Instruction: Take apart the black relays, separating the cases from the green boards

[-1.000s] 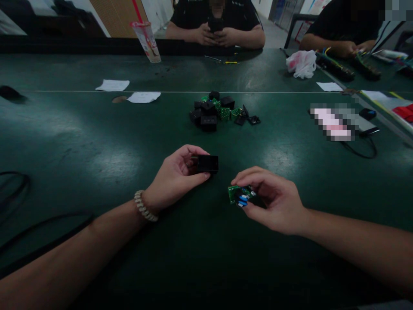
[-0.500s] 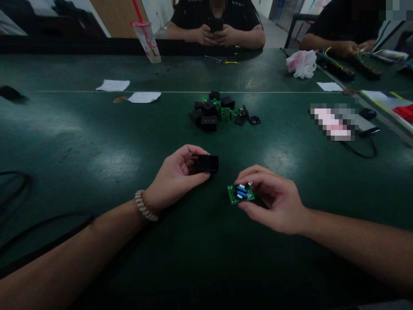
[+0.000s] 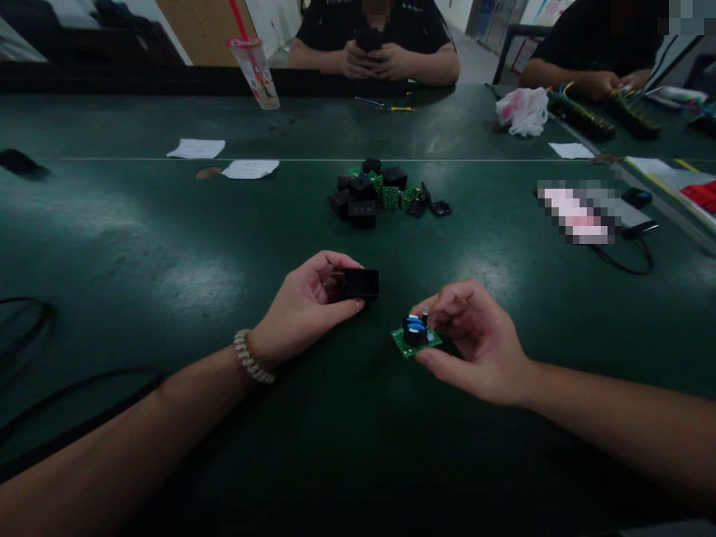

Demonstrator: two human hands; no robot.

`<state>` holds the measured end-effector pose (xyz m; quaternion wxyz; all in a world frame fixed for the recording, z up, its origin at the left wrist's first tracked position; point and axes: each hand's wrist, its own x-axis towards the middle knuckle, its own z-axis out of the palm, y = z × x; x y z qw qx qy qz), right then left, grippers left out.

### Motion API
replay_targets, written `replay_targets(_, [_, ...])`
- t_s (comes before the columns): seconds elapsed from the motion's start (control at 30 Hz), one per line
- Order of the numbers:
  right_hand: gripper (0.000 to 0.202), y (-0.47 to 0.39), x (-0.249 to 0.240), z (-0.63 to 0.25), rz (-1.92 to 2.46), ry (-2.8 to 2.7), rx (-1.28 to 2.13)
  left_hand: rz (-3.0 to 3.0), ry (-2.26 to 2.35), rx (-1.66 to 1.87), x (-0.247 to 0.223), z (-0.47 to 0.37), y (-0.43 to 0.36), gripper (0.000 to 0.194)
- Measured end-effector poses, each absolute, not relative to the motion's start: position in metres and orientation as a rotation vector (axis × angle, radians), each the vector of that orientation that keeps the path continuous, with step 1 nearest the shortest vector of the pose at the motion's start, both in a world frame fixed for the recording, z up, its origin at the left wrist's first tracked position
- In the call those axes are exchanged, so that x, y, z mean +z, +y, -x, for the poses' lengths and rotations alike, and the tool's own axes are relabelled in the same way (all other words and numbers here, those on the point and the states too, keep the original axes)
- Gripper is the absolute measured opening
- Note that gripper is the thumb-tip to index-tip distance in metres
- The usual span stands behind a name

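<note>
My left hand point(image 3: 315, 294) is closed on a small black plastic case point(image 3: 361, 284), fingers behind it and thumb along its near edge. A beaded bracelet circles that wrist. To the right, my right hand point(image 3: 475, 339) pinches a small green circuit board point(image 3: 415, 339) at its right side. Blue and black round parts with white tips stand on the board, beside a small shiny upright part. A gap of table separates the board from the case. Farther back lies a pile of black cases point(image 3: 362, 212) mixed with green circuit boards point(image 3: 390, 197).
Across the green table point(image 3: 280, 462) a person holds a phone point(image 3: 368, 39); another person's hands work at the far right. A drink cup point(image 3: 257, 74), paper slips point(image 3: 250, 168), a crumpled plastic bag point(image 3: 523, 111) and a yellow tool point(image 3: 401, 109) lie farther back. Black cables run at left.
My right hand has tilted the circuit board, so it lies flatter and its parts point upward. The right fingers have shifted slightly. My left hand and the case stay put.
</note>
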<state>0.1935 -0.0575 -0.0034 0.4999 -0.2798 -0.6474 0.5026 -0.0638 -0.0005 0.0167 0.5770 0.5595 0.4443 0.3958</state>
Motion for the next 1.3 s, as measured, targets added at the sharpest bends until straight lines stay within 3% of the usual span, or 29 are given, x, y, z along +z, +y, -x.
replay_targets(0.33, [0.018, -0.0573, 0.0009, -0.1949, 0.695, -1.609, 1.188, -1.293, 1.044, 0.932, 0.0179, 0.0609, -0.0003, 0.046])
replay_targets(1.3, [0.025, -0.0569, 0.0063, -0.1942, 0.65, -1.626, 1.204, -1.339, 1.073, 0.909, 0.0191, 0.0615, -0.0009, 0.047])
